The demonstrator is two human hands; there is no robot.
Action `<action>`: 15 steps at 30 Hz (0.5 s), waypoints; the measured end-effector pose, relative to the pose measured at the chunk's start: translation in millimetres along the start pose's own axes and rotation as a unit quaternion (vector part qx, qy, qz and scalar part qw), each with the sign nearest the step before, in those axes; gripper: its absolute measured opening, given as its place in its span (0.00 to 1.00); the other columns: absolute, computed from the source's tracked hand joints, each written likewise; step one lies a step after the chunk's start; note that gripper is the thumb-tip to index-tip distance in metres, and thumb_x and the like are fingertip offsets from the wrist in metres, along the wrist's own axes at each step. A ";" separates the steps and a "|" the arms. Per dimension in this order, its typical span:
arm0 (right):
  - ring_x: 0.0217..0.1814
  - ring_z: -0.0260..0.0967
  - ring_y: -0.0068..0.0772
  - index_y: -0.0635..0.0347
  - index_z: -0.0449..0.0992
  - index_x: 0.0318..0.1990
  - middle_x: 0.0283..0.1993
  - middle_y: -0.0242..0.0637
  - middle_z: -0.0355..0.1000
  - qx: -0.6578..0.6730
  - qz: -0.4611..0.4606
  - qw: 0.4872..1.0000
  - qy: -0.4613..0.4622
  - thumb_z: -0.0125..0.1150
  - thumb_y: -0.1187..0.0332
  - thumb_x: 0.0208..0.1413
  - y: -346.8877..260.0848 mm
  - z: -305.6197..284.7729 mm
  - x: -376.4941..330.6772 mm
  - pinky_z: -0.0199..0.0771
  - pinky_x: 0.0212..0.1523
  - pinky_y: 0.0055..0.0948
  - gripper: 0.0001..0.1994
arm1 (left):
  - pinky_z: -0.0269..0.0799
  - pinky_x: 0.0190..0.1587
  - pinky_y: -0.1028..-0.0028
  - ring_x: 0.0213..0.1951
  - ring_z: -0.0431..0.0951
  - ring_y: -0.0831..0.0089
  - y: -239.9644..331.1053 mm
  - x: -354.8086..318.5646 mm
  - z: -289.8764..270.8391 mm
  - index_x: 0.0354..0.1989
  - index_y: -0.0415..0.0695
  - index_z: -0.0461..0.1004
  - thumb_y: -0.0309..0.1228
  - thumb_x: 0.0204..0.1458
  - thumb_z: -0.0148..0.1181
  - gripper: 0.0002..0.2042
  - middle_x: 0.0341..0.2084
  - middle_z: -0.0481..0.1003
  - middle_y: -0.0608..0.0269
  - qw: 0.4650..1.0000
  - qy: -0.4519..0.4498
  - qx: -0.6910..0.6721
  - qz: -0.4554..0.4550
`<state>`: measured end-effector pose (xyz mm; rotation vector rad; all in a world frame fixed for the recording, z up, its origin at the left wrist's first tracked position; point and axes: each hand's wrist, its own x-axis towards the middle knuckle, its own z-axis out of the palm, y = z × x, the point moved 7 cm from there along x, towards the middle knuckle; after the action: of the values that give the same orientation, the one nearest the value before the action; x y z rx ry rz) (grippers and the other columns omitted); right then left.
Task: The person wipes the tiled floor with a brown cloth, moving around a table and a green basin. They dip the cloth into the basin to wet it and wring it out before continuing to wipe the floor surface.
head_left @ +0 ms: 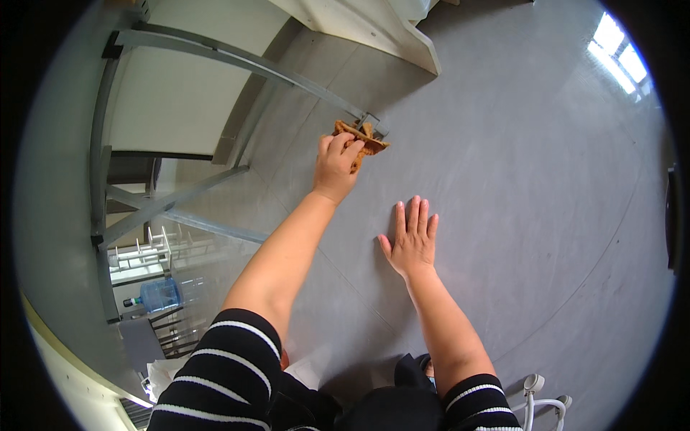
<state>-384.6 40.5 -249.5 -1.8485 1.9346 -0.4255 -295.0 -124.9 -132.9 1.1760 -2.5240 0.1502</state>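
Note:
My left hand (336, 161) is closed on a crumpled orange-brown cloth (370, 147), its arm stretched forward. The cloth is pressed against the foot of a grey metal table leg (327, 95), close to the floor. Part of the cloth is wrapped about the leg's lower end, and my palm is hidden from above. Lower and to the right, my right hand (413, 244) lies flat on the grey floor (517, 194) with its fingers spread, holding nothing.
Metal frame bars (169, 205) cross at the left. A white panel-like furniture piece (374, 32) stands at the top. At the lower left are a blue water bottle (159, 294) and a white rack (140, 255). White tubular legs with casters (535, 384) show at the lower right.

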 end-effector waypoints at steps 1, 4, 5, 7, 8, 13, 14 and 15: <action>0.79 0.26 0.54 0.57 0.51 0.72 0.77 0.53 0.36 -0.001 -0.002 1.000 0.009 0.48 0.40 0.58 0.2 -1.1 0.1 0.23 0.73 0.55 0.41 | 0.69 0.49 0.62 0.46 0.68 0.56 -1.8 -14.7 -6.0 0.42 0.46 0.77 0.21 0.38 0.67 0.19 0.45 0.71 0.63 1.000 0.009 -0.001 0.009; 0.80 0.24 0.52 0.56 0.49 0.72 0.77 0.51 0.34 0.000 0.003 1.000 -0.002 0.44 0.40 0.59 3.8 2.2 -0.7 0.22 0.74 0.54 0.40 | 0.71 0.49 0.64 0.47 0.67 0.57 -14.2 -77.4 -26.4 0.42 0.48 0.78 0.22 0.39 0.67 0.18 0.45 0.70 0.66 0.999 -0.026 0.017 0.010; 0.80 0.24 0.51 0.56 0.50 0.72 0.77 0.51 0.34 -0.002 0.005 1.000 -0.001 0.45 0.40 0.59 4.1 3.2 -1.1 0.20 0.74 0.54 0.40 | 0.71 0.48 0.64 0.47 0.67 0.57 -17.4 -100.7 -36.2 0.42 0.48 0.78 0.22 0.38 0.67 0.18 0.45 0.70 0.66 0.999 -0.044 0.022 0.009; 0.80 0.24 0.51 0.56 0.49 0.72 0.77 0.51 0.34 0.003 0.005 1.000 -0.008 0.44 0.40 0.60 4.5 3.4 -0.9 0.21 0.74 0.54 0.40 | 0.71 0.46 0.64 0.46 0.68 0.57 -27.4 -146.8 -55.3 0.41 0.48 0.78 0.21 0.37 0.68 0.18 0.45 0.70 0.65 0.996 -0.081 0.034 0.010; 0.80 0.24 0.51 0.56 0.48 0.73 0.77 0.51 0.34 0.004 0.005 1.000 -0.010 0.44 0.40 0.60 5.6 3.1 -0.8 0.21 0.74 0.54 0.40 | 0.71 0.46 0.63 0.45 0.69 0.56 -31.8 -165.5 -62.9 0.40 0.48 0.78 0.21 0.36 0.68 0.18 0.44 0.70 0.64 0.994 -0.102 0.039 0.009; 0.80 0.24 0.53 0.58 0.46 0.73 0.77 0.52 0.33 -0.009 0.005 1.000 -0.028 0.44 0.41 0.61 1.0 -1.2 -0.7 0.25 0.74 0.54 0.40 | 0.74 0.46 0.64 0.46 0.70 0.58 -34.7 -172.4 -70.6 0.40 0.50 0.78 0.21 0.36 0.68 0.19 0.44 0.71 0.65 0.987 -0.154 0.029 -0.028; 0.80 0.24 0.53 0.58 0.45 0.73 0.77 0.52 0.32 -0.024 0.006 0.999 -0.038 0.44 0.42 0.61 1.1 -4.5 -0.7 0.26 0.74 0.54 0.40 | 0.74 0.47 0.64 0.46 0.70 0.58 -30.5 -154.2 -64.1 0.40 0.50 0.78 0.21 0.36 0.67 0.19 0.44 0.71 0.66 0.989 -0.142 0.023 -0.021; 0.80 0.24 0.53 0.58 0.46 0.73 0.77 0.52 0.33 -0.023 0.005 0.999 -0.037 0.44 0.42 0.61 -1.0 -6.5 -0.6 0.26 0.74 0.54 0.40 | 0.74 0.46 0.64 0.46 0.71 0.59 -28.0 -132.8 -59.5 0.41 0.50 0.78 0.21 0.37 0.68 0.19 0.44 0.71 0.65 0.994 -0.103 0.017 -0.014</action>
<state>-387.0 40.5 -243.3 -1.8544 1.9192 -0.3086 -178.9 -33.0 -126.3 1.3011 -2.6891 0.0675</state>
